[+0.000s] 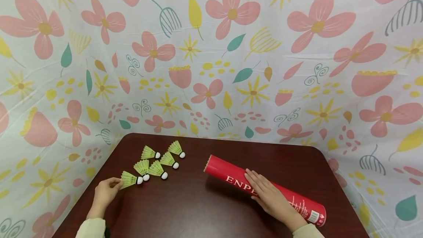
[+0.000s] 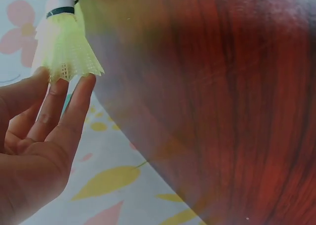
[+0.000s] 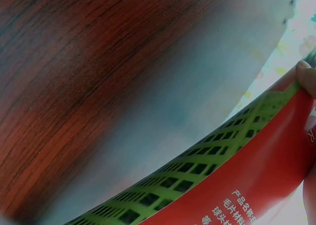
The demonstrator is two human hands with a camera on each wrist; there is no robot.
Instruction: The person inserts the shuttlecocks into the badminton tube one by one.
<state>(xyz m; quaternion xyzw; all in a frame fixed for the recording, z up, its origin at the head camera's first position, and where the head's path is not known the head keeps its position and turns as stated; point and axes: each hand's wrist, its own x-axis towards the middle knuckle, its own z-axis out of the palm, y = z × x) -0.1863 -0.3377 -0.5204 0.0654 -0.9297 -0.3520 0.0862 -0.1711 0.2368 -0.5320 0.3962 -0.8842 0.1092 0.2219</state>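
My left hand (image 1: 106, 193) pinches the feather skirt of a yellow shuttlecock (image 1: 129, 180) at the left of the table. Seen in the left wrist view, the thumb and fingertips hold the skirt's rim, and the white cork with its dark band points away. Several more yellow shuttlecocks (image 1: 158, 170) lie just beyond it in a loose cluster, corks toward the right. My right hand (image 1: 271, 197) grips a long red shuttlecock tube (image 1: 228, 173) with white lettering, fingers over its top. The tube slants across the table's right side, and its left end casts a shadow below.
The dark reddish-brown table (image 1: 185, 208) has rounded far corners. Behind it and at both sides hangs a white cloth (image 1: 211, 58) with printed flowers and leaves. In the right wrist view the tube shows a green lattice-patterned band (image 3: 197, 161).
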